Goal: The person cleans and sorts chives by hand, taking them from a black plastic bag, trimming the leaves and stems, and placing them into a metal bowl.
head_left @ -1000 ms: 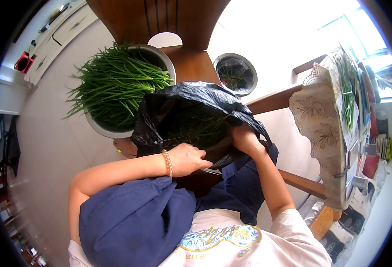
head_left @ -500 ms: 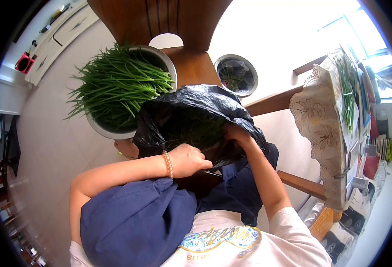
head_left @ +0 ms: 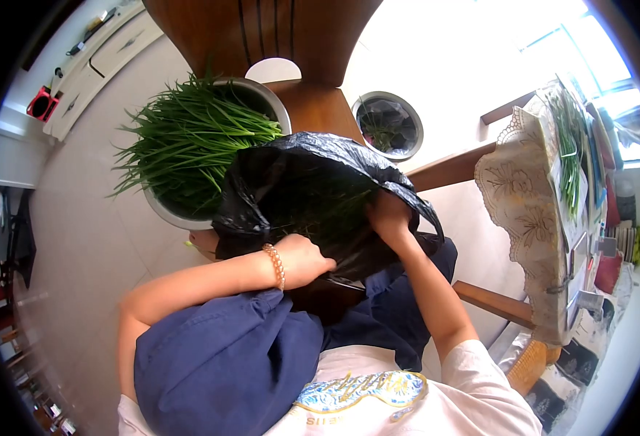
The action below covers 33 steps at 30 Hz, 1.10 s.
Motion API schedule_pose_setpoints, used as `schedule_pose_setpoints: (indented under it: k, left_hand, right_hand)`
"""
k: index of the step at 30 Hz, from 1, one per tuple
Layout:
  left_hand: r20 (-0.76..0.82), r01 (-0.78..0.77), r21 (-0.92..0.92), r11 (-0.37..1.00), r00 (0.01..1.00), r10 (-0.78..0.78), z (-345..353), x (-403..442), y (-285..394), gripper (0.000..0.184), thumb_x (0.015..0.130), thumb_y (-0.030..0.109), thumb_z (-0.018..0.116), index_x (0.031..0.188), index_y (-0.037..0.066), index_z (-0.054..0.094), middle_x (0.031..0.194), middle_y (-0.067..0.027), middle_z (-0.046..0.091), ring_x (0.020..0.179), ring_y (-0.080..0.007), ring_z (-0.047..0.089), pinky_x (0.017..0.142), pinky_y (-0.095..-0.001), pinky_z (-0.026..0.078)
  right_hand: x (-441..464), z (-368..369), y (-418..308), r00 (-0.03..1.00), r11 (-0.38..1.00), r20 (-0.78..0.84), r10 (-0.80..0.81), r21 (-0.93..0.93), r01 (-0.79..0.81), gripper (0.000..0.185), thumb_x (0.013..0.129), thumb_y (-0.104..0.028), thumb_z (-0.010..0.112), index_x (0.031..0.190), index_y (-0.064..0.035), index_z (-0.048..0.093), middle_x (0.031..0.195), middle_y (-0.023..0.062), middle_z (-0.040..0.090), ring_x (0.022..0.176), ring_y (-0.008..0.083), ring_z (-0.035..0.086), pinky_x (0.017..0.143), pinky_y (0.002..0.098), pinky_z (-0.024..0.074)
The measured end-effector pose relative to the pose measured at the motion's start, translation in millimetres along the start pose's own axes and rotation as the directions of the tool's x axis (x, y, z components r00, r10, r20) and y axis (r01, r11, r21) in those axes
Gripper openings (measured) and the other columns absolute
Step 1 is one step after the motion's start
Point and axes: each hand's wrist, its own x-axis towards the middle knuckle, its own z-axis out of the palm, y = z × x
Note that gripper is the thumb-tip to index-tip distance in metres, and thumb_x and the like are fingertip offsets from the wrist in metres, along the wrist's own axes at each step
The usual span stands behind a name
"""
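The crinkled black plastic bag (head_left: 327,143), gaping just beside a round silvery metal basin (head_left: 283,109) of long green stalks (head_left: 196,138), could tear if the left hand (head_left: 302,260) — pinching its near rim — pulls against the right hand (head_left: 392,220) reaching inside (fingers hidden, grip I cannot tell).

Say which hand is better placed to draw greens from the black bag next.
Right, most likely: the right hand is inside the black bag, close to the dark greens, while the left hand appears to grip the bag's near rim.
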Motion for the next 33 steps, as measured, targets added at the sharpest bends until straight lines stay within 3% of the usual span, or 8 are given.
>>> schedule_pose_setpoints:
  k: [1, 4, 8, 11, 21, 25, 30, 33]
  left_hand:
    - [0.077, 0.051, 0.012, 0.999, 0.996, -0.052, -2, -1, -2, 0.014, 0.076, 0.017, 0.052, 0.086, 0.010, 0.058, 0.066, -0.0130, 0.062, 0.065, -0.0290, 0.063, 0.056, -0.0393, 0.048]
    - [0.146, 0.034, -0.008, 0.999, 0.989, -0.033, -3, -7, -6, 0.011, 0.078, 0.017, 0.051, 0.085, 0.011, 0.058, 0.065, -0.0132, 0.062, 0.065, -0.0288, 0.062, 0.057, -0.0394, 0.047]
    - [0.190, -0.024, -0.137, 0.990, 0.980, 0.050, -7, -12, -8, 0.010, 0.077, 0.019, 0.055, 0.082, 0.012, 0.059, 0.068, -0.0117, 0.062, 0.068, -0.0286, 0.062, 0.058, -0.0392, 0.047]
    - [0.222, 0.018, -0.116, 0.993, 0.975, 0.009, -1, -16, -13, 0.012, 0.078, 0.022, 0.056, 0.085, 0.013, 0.060, 0.068, -0.0114, 0.062, 0.068, -0.0297, 0.062, 0.058, -0.0393, 0.047]
    - [0.247, 0.039, -0.298, 0.954, 0.968, 0.038, -12, -33, -9, 0.050, 0.078, 0.043, 0.058, 0.110, 0.005, 0.054, 0.088, -0.0157, 0.062, 0.081, -0.0318, 0.061, 0.069, -0.0398, 0.048]
    - [0.287, 0.064, -0.266, 0.962, 0.958, 0.016, -19, -36, -5, 0.049, 0.077, 0.041, 0.059, 0.111, 0.005, 0.053, 0.091, -0.0154, 0.061, 0.083, -0.0311, 0.060, 0.072, -0.0391, 0.048]
    - [-0.321, 0.073, -0.430, 0.900, 0.919, -0.228, -30, -46, -7, 0.027, 0.078, 0.028, 0.062, 0.092, 0.005, 0.061, 0.083, -0.0106, 0.062, 0.076, -0.0266, 0.060, 0.068, -0.0350, 0.048]
    - [-0.476, 0.127, -0.581, 0.804, 0.748, -0.462, -42, -49, -7, 0.017, 0.078, 0.017, 0.064, 0.088, 0.003, 0.061, 0.076, -0.0089, 0.062, 0.066, -0.0188, 0.061, 0.062, -0.0278, 0.049]
  right_hand:
    - [14, -22, -14, 0.926, 0.976, 0.347, 0.152, 0.097, -0.196, 0.016, 0.075, -0.010, 0.055, 0.089, -0.0011, 0.057, 0.085, 0.0202, 0.058, 0.079, 0.0370, 0.058, 0.067, 0.0443, 0.0462]
    - [40, -22, -26, 0.929, 0.908, 0.369, -0.014, 0.393, -0.142, 0.019, 0.076, -0.006, 0.053, 0.094, -0.0050, 0.060, 0.090, 0.0173, 0.059, 0.087, 0.0359, 0.057, 0.073, 0.0413, 0.0463]
    - [69, 9, -39, 0.921, 0.830, 0.115, -0.373, 0.485, 0.276, 0.035, 0.068, -0.001, 0.053, 0.102, -0.0061, 0.060, 0.095, 0.0167, 0.060, 0.093, 0.0346, 0.055, 0.081, 0.0410, 0.0453]
    - [83, 5, -65, 0.832, 0.826, 0.342, -0.436, 0.520, 0.219, 0.043, 0.065, 0.001, 0.055, 0.107, -0.0081, 0.058, 0.101, 0.0168, 0.059, 0.102, 0.0333, 0.051, 0.090, 0.0394, 0.0407]
    - [58, 33, -110, 0.745, 0.752, 0.269, -0.611, 0.490, 0.440, 0.037, 0.069, -0.009, 0.057, 0.105, -0.0141, 0.061, 0.116, 0.0153, 0.050, 0.112, 0.0330, 0.044, 0.096, 0.0443, 0.0349]
    - [51, 48, -121, 0.837, 0.782, 0.130, -0.531, 0.456, 0.425, 0.027, 0.072, -0.018, 0.056, 0.098, -0.0144, 0.064, 0.115, 0.0166, 0.050, 0.112, 0.0335, 0.044, 0.094, 0.0458, 0.0352]
    - [53, -6, -106, 0.941, 0.812, 0.075, -0.329, 0.532, 0.242, 0.019, 0.074, -0.020, 0.059, 0.089, -0.0105, 0.067, 0.112, 0.0167, 0.053, 0.106, 0.0313, 0.049, 0.087, 0.0402, 0.0415]
    - [32, -37, -89, 0.987, 0.621, 0.147, 0.071, 0.768, -0.159, 0.017, 0.072, -0.017, 0.067, 0.085, -0.0060, 0.067, 0.092, 0.0141, 0.060, 0.085, 0.0283, 0.058, 0.074, 0.0327, 0.0462]
